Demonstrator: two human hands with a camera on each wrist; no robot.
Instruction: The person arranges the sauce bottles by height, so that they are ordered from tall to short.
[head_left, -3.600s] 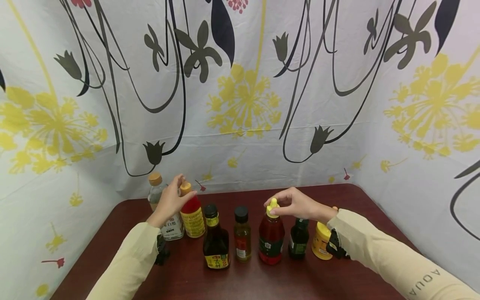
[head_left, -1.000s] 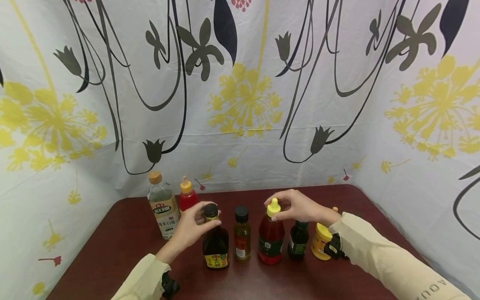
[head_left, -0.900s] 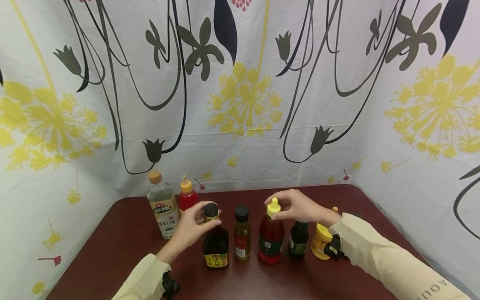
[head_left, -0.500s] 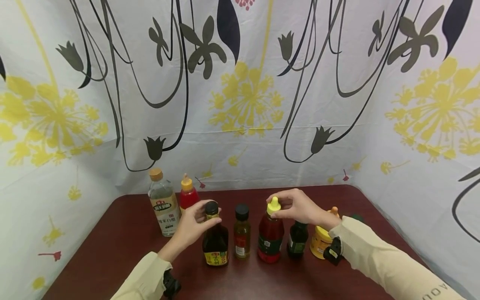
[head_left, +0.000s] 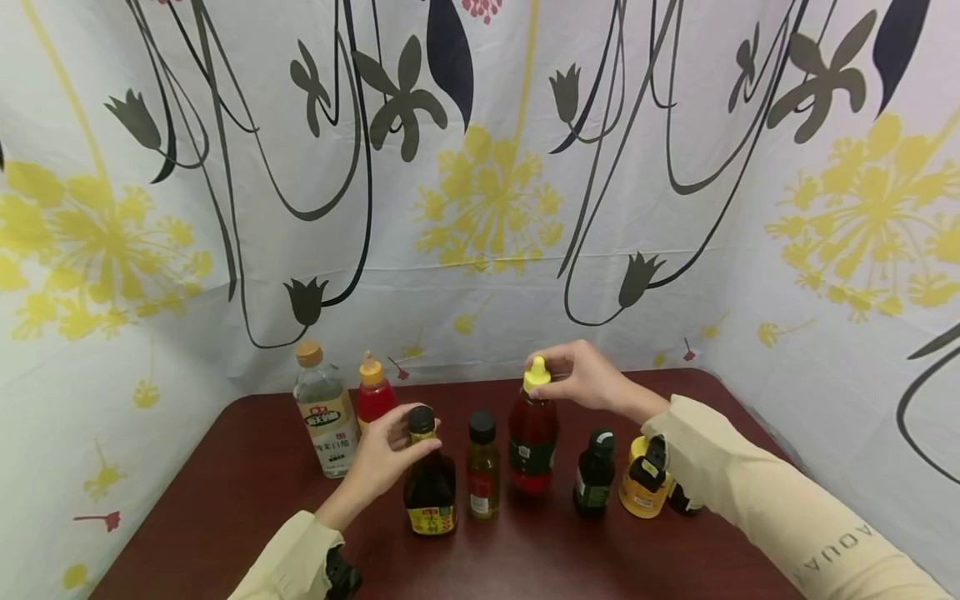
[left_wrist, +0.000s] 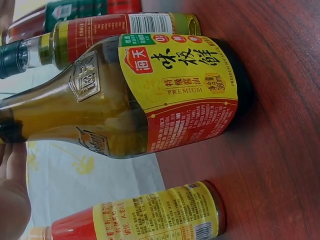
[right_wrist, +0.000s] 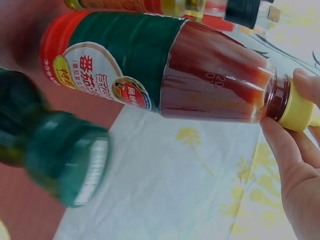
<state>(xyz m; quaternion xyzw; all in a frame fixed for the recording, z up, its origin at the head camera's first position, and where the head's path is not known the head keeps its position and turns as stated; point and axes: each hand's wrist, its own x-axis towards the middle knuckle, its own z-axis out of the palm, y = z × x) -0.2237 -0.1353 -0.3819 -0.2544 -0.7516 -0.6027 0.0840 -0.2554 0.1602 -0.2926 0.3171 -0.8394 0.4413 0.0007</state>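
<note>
My left hand [head_left: 384, 450] grips the neck of a dark soy sauce bottle [head_left: 431, 483], just under its black cap. That bottle stands upright on the dark red table; its yellow and red label [left_wrist: 185, 75] fills the left wrist view. With thumb and fingers, my right hand [head_left: 588, 379] pinches a ketchup bottle [head_left: 532, 429] at its yellow cap. Red sauce shows through the clear shoulder [right_wrist: 215, 75], above a green label. The ketchup bottle is upright, its base farther back than the bottles beside it in the head view.
A white vinegar bottle [head_left: 326, 425] and a red squeeze bottle [head_left: 375, 398] stand back left. Between my hands is a slim black-capped bottle [head_left: 483, 475]. A dark green bottle [head_left: 594, 479] and yellow tub [head_left: 641, 496] stand right. A patterned cloth [head_left: 480, 317] hangs behind.
My left hand went from the red squeeze bottle to the soy sauce bottle and stays there. In the last half second, my right hand moved the ketchup bottle up and back in view.
</note>
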